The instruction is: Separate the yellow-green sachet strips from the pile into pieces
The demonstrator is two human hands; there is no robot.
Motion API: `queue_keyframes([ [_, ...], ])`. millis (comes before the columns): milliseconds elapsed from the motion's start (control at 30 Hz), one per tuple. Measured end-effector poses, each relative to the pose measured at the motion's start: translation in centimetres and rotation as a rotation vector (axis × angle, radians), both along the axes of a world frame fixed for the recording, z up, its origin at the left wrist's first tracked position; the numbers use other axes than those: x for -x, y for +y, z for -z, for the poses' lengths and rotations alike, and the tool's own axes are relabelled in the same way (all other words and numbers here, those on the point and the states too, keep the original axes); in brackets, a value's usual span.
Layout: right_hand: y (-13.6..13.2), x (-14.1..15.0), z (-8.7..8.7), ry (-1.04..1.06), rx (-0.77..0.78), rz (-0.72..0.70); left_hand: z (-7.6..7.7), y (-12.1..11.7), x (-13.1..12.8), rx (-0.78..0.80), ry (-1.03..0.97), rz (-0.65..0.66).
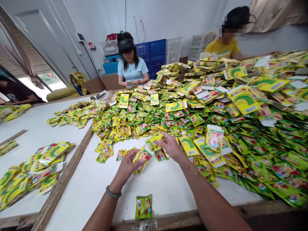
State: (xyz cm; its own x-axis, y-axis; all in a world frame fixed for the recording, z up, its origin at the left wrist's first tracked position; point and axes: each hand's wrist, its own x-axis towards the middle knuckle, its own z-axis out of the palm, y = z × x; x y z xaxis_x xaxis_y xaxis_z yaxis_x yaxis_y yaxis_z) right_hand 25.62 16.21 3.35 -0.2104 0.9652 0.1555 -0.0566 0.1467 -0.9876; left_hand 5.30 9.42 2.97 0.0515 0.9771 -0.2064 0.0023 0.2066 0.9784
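Held in my left hand [130,166] is a small yellow printed carton [143,156], tilted, with a white flap at its upper end. My right hand [171,147] pinches a yellow-green sachet [154,142] just above and to the right of that carton. Below my right hand a green sachet with red print [161,155] lies on the white tabletop [96,189]. A few yellow sachets [121,154] rest beside my left hand. Near the front edge sits a lone green sachet [143,206], with a smaller packet shape across it.
A large heap of green sachets [255,154] and flat yellow cartons [244,100] covers the right and back. Left of a wooden strip [64,176] lie filled-looking cartons [14,184]. Two co-workers [132,69] [222,48] sit across the table; another person [16,91] is far left.
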Motion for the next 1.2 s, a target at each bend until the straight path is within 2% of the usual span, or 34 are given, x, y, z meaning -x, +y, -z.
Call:
queue_keyframes([
  [133,0.1,-0.4,0.5,-0.283,-0.026,-0.012,0.8,0.5,-0.5,0.050,-0.167,-0.036],
  [300,-0.1,0.3,1.2,-0.357,-0.090,-0.092,1.9,0.0,-1.2,0.037,-0.226,-0.026],
  [467,-0.3,1.3,1.7,-0.454,-0.099,-0.019,1.4,-0.3,-1.1,0.071,-0.286,-0.091],
  [600,-1.2,2.4,1.2,-0.538,-0.198,0.055,1.0,-0.4,-1.2,0.087,-0.322,-0.120],
  [667,-1.8,3.0,1.0,-0.526,-0.222,0.054,1.0,-0.3,-1.1,0.109,-0.336,-0.128],
  [833,-2.3,3.5,1.0,-0.327,-0.093,0.004,1.0,0.0,-0.8,0.144,-0.371,-0.193],
  [1033,-2.5,3.4,1.0,-0.533,-0.283,-0.089,1.0,-0.2,-0.4,0.189,-0.363,-0.261],
  [1100,-2.6,3.4,1.0,-0.490,-0.241,-0.107,1.0,-0.3,-0.1,0.204,-0.362,-0.270],
  [1200,-2.4,3.3,1.1,-0.380,-0.154,-0.052,1.0,-0.4,0.4,0.198,-0.364,-0.246],
])
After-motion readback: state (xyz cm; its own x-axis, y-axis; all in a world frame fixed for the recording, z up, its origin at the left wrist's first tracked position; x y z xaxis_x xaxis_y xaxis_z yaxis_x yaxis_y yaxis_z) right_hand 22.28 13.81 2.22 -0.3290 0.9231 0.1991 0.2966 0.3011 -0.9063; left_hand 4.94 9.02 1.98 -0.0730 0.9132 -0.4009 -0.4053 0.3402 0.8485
